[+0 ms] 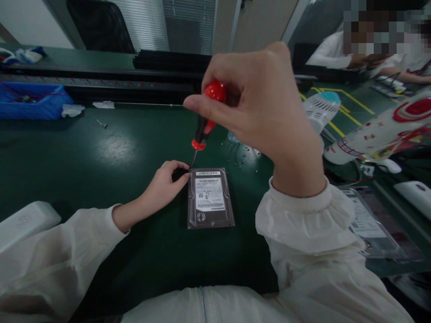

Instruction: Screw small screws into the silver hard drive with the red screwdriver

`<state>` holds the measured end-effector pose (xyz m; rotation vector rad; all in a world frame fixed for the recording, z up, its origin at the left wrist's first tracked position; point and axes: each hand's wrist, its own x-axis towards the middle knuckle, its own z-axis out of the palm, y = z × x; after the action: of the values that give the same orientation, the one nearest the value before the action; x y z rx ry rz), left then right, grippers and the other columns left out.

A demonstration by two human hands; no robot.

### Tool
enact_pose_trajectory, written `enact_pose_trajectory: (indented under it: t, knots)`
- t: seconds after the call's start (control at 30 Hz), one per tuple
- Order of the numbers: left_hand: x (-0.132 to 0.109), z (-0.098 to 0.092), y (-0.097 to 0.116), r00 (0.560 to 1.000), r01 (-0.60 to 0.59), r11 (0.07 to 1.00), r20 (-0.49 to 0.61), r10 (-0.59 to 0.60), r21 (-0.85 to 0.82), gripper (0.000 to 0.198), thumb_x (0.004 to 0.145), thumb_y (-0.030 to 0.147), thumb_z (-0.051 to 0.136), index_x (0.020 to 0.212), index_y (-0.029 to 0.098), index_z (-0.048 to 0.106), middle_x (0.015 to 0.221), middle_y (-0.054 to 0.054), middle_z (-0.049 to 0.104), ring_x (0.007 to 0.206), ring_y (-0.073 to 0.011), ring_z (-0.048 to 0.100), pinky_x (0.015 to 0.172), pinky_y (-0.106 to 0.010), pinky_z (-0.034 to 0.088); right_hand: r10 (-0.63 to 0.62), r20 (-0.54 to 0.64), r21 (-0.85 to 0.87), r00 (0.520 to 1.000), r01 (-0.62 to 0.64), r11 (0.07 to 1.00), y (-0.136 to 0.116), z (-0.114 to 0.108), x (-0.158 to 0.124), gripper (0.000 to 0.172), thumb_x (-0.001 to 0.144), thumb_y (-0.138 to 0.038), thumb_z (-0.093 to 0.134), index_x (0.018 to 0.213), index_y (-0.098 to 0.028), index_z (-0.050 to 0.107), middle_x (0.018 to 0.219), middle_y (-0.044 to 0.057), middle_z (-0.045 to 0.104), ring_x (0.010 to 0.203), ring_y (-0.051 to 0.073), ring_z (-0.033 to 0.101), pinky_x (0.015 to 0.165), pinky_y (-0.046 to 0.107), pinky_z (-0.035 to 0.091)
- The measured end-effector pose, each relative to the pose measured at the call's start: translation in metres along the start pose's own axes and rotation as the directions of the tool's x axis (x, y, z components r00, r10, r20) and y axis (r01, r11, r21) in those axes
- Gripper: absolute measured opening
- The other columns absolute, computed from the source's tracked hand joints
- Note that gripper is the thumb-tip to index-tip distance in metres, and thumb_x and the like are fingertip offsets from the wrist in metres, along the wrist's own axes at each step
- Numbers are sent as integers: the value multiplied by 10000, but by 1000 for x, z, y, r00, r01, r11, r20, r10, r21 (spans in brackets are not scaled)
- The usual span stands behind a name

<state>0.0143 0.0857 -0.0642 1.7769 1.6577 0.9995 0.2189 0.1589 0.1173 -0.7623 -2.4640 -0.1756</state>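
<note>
A hard drive [210, 195] with a white label lies flat on the dark green table [141, 269]. My right hand [252, 98] is closed round the handle of a red and black screwdriver [204, 128], above the drive. The screwdriver slants down, its tip at the drive's far left corner. At that same corner are the thumb and fingertips of my left hand [164, 184], bent close together; whether they pinch something small there is too small to make out. Several small screws [244, 161] lie scattered beyond the drive, to the right.
At the far left stands a blue bin [32, 101] with wires. A white object [28, 220] lies by my left sleeve. On the right are a white patterned bottle [363, 132], a white slotted device [321, 110] and more drives [373, 222]. People in white sit at the back right.
</note>
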Motion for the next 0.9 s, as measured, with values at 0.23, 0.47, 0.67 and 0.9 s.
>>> enact_pose_trajectory:
  t: [0.23,0.47,0.67,0.9]
  knots:
    - [0,-1,1,1000,4,1000,2,-4,11,345,903,445,614,1111,190,718,1120,-88,698,1049,-266,663,954,-446,558,172,-43,-126,984,-176,976,-6,8,-2,719,1010,-732,176,790,-173,570,708,40,476,623,134,324,684,342,203]
    - [1,-1,1,1000,26,999,15,-27,41,399,880,491,605,1110,183,712,1120,-101,705,1059,-288,659,968,-472,545,-84,-40,312,996,92,946,0,13,-4,324,978,-205,343,1233,-88,505,1305,133,533,1038,167,523,836,291,448]
    - [1,-2,4,999,44,998,23,-45,39,420,862,509,583,1092,180,706,1120,-119,706,1080,-319,659,1000,-512,524,-158,-63,312,985,170,935,3,24,5,187,1059,-295,338,1090,-149,451,1119,73,580,903,104,527,877,249,414]
    - [1,-2,3,997,67,996,24,-68,56,455,843,539,577,1096,182,701,1116,-123,703,1046,-322,664,976,-515,536,-146,4,340,989,136,930,-2,17,0,170,1031,-309,305,984,-197,424,1163,77,579,973,135,534,847,270,419]
